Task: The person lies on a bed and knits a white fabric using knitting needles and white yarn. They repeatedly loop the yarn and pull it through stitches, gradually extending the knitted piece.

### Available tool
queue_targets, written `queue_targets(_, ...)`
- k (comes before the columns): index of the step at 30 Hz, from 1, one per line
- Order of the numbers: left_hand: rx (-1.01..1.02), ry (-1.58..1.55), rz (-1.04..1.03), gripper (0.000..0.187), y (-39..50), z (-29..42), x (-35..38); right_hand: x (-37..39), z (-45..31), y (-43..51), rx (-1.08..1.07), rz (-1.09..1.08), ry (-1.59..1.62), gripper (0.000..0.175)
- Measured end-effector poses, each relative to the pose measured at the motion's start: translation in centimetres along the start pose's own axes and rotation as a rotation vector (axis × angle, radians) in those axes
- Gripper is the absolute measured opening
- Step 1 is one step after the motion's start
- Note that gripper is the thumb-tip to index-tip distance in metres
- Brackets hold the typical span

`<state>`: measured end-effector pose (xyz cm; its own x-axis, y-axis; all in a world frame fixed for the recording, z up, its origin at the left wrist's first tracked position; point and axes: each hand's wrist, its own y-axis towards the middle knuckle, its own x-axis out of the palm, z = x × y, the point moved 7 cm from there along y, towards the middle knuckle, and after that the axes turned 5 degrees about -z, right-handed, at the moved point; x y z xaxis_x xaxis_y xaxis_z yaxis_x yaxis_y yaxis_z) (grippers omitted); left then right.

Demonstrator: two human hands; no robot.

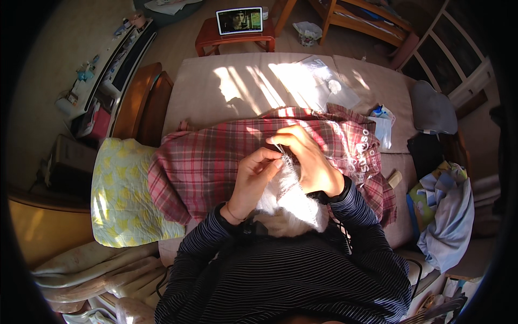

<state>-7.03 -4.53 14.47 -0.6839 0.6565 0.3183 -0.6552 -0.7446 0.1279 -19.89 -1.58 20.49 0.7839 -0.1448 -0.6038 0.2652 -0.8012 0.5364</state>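
A fluffy white piece of knitting hangs below my hands, over my lap. My left hand pinches its upper edge between thumb and forefinger, close to a thin needle tip. My right hand is curled around the other side of the work, its forefinger bent over a thin knitting needle. Loops show along the needle beside my left fingertips. Bright sunlight falls on my right hand and the wool, washing out detail. A red plaid blanket lies under both hands, across my legs.
A beige padded mat bears a clear plastic bag and a tissue pack. Ahead, a tablet stands on a red wooden stool. A yellow-patterned quilted cloth lies left; a grey cushion and bundled fabric are right.
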Motion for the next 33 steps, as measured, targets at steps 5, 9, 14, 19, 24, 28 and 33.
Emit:
queue_targets(5,0.065,-0.085,0.032,0.013,0.0,0.6,-0.5,-2.2,-1.6,-2.0,-0.082,0.145,-0.302,0.04)
queue_targets(9,0.106,-0.176,0.059,0.017,0.2,0.5,-0.6,-2.2,-1.5,-2.9,-0.074,0.156,-0.327,0.034)
queue_targets(14,0.119,-0.074,0.069,0.019,-0.1,0.9,-1.0,-2.1,-1.8,-2.6,-0.118,0.152,-0.211,0.035)
queue_targets(19,0.145,0.031,-0.065,0.017,0.0,2.3,0.0,-2.0,-3.2,-1.4,-0.215,0.188,-0.129,0.035)
queue_targets(24,0.153,-0.049,-0.021,0.019,-0.1,4.1,-0.4,-3.4,-2.6,-0.9,-0.1,0.358,-0.116,0.028)
queue_targets(28,0.095,-0.167,-0.002,0.02,0.0,3.7,-0.8,-3.5,-2.4,-1.4,-0.159,0.353,-0.111,0.025)
queue_targets(33,0.105,-0.14,0.039,0.018,0.1,3.0,-1.3,-3.0,-2.2,-2.0,-0.131,0.246,-0.122,0.028)
